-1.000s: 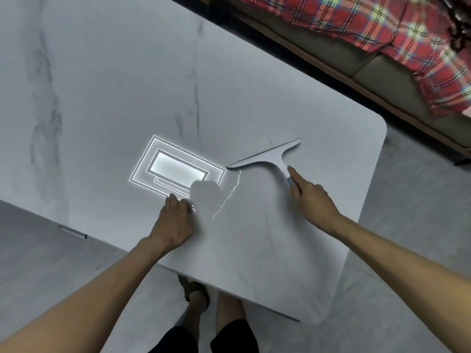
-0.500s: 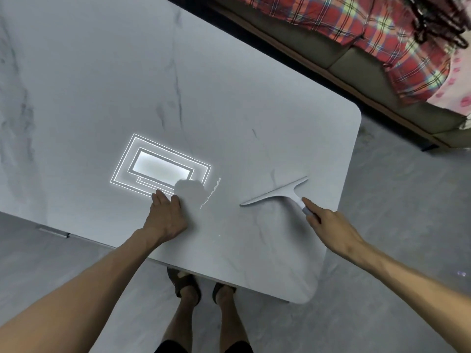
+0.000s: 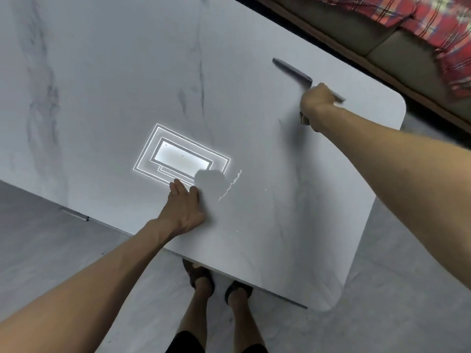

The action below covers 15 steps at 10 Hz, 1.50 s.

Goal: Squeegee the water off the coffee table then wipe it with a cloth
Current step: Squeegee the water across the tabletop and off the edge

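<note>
The grey marble-patterned coffee table point(image 3: 114, 80) fills most of the view. My right hand point(image 3: 317, 103) grips the handle of a grey squeegee point(image 3: 293, 68), whose blade lies near the table's far right corner and looks blurred. My left hand point(image 3: 184, 207) rests flat on the tabletop close to the near edge, fingers straight. A thin bright line of water point(image 3: 230, 186) runs just right of my left hand. No cloth is in view.
A bright reflection of a ceiling lamp point(image 3: 182, 159) glares on the table by my left hand. A sofa with a red plaid blanket point(image 3: 433, 24) stands beyond the far right edge. My feet point(image 3: 219, 284) stand on the grey floor below the near edge.
My right hand has carried the squeegee from the table's near right side up to the far right corner. My left hand has stayed pressed in the same spot.
</note>
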Tool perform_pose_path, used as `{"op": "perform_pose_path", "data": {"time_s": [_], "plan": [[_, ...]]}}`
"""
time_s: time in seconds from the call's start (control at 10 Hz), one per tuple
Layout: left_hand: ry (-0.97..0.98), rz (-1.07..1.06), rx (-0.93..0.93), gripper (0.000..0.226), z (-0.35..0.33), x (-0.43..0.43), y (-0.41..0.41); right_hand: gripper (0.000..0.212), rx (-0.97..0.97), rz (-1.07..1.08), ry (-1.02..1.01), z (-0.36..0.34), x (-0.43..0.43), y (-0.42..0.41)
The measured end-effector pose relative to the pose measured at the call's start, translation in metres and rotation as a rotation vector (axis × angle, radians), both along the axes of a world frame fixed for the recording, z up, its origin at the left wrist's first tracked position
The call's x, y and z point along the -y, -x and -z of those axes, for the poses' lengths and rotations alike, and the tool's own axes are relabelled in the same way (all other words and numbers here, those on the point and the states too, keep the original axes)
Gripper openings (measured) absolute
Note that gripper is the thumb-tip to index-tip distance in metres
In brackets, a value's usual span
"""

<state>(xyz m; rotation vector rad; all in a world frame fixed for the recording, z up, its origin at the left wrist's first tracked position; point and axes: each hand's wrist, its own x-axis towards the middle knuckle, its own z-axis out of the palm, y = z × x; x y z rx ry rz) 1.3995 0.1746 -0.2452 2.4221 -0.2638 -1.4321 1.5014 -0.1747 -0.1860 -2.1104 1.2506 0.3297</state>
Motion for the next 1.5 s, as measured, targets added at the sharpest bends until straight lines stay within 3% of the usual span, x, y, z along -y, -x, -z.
{"op": "perform_pose_path", "data": {"time_s": [0.1,0.2,0.4,0.6,0.8,1.0,1.2,1.4,1.5], "plan": [[-0.024,0.086,0.093,0.044,-0.008,0.003,0.003,0.046,0.008,-0.092,0.053,-0.004,-0.035,0.021],[-0.036,0.081,0.118,0.044,-0.008,0.003,0.005,0.049,0.002,-0.407,0.095,-0.003,-0.078,0.069],[-0.043,0.129,0.176,0.041,-0.014,0.004,0.012,0.051,-0.023,-0.694,0.031,-0.007,-0.102,0.182],[-0.039,0.088,0.321,0.041,-0.013,-0.009,0.031,0.054,-0.132,-0.913,0.092,-0.011,-0.079,0.272],[-0.014,0.040,0.324,0.027,-0.014,-0.007,0.092,0.054,-0.200,-0.983,0.150,-0.018,-0.026,0.326],[-0.009,-0.093,0.303,0.020,-0.022,-0.004,0.141,0.054,-0.245,-1.010,0.147,-0.041,0.015,0.356],[0.030,-0.419,0.436,0.015,-0.032,-0.015,0.138,0.055,-0.104,-1.060,0.084,-0.053,-0.012,0.336],[0.008,-0.540,0.618,0.013,-0.026,-0.060,0.120,0.050,0.041,-1.550,0.079,-0.021,-0.123,0.278],[-0.022,-0.553,0.619,0.012,-0.021,-0.075,0.114,0.048,0.050,-1.684,0.113,-0.004,-0.169,0.255]]}}
